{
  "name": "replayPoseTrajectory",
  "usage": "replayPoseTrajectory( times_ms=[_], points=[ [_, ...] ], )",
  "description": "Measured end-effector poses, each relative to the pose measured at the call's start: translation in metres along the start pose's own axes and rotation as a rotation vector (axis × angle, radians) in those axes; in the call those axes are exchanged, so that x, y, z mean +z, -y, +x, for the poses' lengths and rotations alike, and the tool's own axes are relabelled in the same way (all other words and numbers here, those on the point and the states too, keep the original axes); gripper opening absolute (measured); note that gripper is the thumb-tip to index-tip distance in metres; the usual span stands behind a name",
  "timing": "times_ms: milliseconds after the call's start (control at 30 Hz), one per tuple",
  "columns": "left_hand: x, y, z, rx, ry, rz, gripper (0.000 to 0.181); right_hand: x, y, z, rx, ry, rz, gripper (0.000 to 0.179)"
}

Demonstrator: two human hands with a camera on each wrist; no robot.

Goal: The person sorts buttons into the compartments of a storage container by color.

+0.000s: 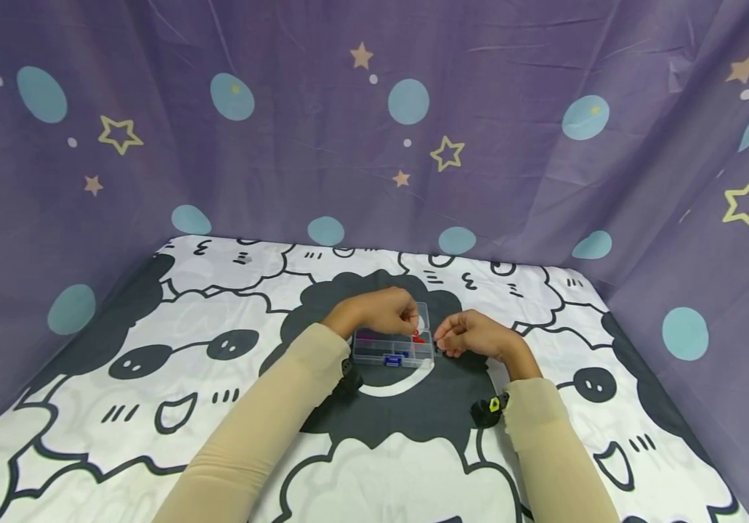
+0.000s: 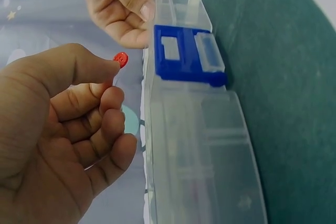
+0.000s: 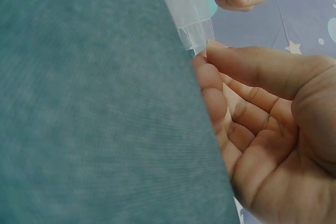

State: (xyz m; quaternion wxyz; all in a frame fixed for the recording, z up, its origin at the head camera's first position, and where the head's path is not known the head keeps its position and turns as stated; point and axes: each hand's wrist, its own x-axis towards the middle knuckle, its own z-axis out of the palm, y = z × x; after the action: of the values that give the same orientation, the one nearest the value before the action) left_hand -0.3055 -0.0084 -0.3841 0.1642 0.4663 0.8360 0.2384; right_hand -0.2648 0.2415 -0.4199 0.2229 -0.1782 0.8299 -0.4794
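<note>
A clear plastic compartment box [image 1: 374,359] with a blue latch [image 2: 191,56] stands open on the cloth, its lid raised at the back. Above its right-hand compartments, my left hand [image 1: 390,311] pinches a small red button [image 2: 121,59] between thumb and forefinger, the other fingers curled below. More red pieces [image 1: 418,340] lie in a compartment just under it. My right hand [image 1: 479,335] is at the box's right end, thumb and forefinger pinching its edge near the corner. In the right wrist view the dark cloth hides part of those fingers [image 3: 212,103].
Purple and bluish small pieces lie in other compartments. A white cloth [image 1: 217,392] with black cartoon drawings covers the surface, with a dark patch [image 1: 381,418] around the box. Purple curtains [image 1: 322,160] with stars and dots close off the back and sides.
</note>
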Motion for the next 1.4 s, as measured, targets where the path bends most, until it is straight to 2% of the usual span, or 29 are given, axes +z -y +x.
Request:
replayPoseTrajectory(
  times_ms=[333,867,1400],
  points=[
    [0.003,-0.005,0.008,-0.009,0.029,0.030,0.019,0.000,-0.001,0.000,0.001,0.000,-0.006,0.016],
    [0.006,-0.009,0.014,-0.017,0.033,0.105,0.020,-0.001,0.000,0.000,0.005,0.001,-0.014,0.017],
    [0.003,-0.012,0.011,-0.031,0.044,0.108,0.011,-0.001,-0.002,0.002,0.001,0.001,-0.010,0.017]
  ],
)
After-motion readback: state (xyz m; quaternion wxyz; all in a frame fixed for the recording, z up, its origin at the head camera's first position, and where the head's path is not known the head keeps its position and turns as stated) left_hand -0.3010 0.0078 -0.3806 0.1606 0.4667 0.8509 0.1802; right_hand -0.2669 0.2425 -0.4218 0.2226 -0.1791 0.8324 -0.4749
